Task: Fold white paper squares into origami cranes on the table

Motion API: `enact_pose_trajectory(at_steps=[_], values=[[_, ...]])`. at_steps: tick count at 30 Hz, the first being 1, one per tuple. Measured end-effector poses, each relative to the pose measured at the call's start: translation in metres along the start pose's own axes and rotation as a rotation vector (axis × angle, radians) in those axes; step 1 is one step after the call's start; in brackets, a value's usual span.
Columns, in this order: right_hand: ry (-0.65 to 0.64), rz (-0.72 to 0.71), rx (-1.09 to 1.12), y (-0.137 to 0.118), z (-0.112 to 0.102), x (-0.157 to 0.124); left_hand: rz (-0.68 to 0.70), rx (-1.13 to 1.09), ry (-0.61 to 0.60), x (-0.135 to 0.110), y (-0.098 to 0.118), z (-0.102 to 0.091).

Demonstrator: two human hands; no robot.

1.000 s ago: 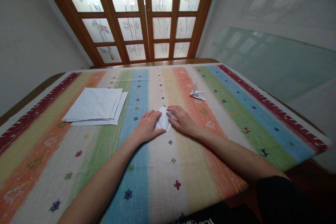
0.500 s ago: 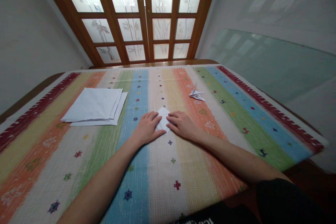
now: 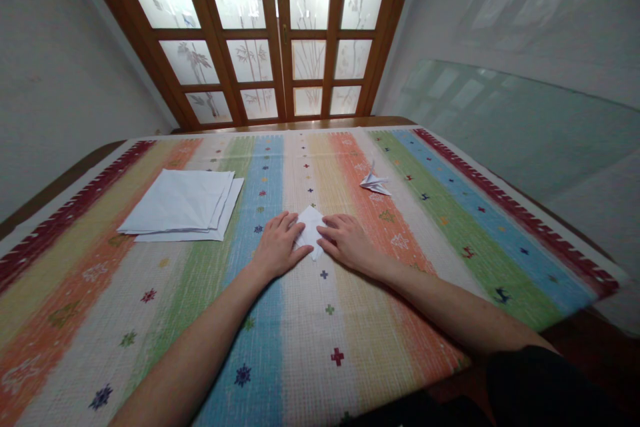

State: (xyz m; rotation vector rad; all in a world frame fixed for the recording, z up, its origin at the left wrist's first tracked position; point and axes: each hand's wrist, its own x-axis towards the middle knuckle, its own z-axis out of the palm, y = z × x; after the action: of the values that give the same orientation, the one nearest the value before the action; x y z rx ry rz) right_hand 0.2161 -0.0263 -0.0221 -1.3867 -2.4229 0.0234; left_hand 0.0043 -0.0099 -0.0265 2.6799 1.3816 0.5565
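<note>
A small diamond-shaped piece of folded white paper point(image 3: 311, 221) lies on the striped tablecloth in front of me. At its left edge, my left hand point(image 3: 279, 243) holds it with fingers and thumb closed in on the paper. From the other side my right hand point(image 3: 346, 237) grips the right edge, its fingertips on the paper and the fingers slightly bent. The hands cover both side corners, while the top point and the narrow bottom tip show between them. Beyond my right hand stands a folded paper figure point(image 3: 375, 183) with pointed parts, resembling a crane.
To the left lies a stack of white paper sheets point(image 3: 180, 200), its edges not lined up. A striped tablecloth point(image 3: 320, 320) covers the table. Behind the table stand wooden doors point(image 3: 277, 33) with frosted panes, and a glass panel point(image 3: 525, 127) leans at the right wall.
My right hand has shifted a little on the paper's right edge, and the narrow bottom tip shows more clearly. The stack and the paper figure have stayed in place.
</note>
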Motion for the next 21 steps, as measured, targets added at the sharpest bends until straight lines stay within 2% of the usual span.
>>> enact_pose_trajectory(at_steps=[5, 12, 21], values=[[-0.013, 0.018, -0.046, -0.0049, -0.0025, -0.0009, 0.002, -0.008, -0.047, -0.0004, 0.0000, 0.0000], [-0.028, -0.036, -0.041, -0.0037, -0.0041, -0.0028, 0.025, 0.047, -0.076, -0.0002, 0.0023, -0.0018], [-0.029, -0.043, -0.045, -0.0023, -0.0020, -0.0062, 0.042, 0.048, -0.068, -0.0016, 0.0012, -0.0008]])
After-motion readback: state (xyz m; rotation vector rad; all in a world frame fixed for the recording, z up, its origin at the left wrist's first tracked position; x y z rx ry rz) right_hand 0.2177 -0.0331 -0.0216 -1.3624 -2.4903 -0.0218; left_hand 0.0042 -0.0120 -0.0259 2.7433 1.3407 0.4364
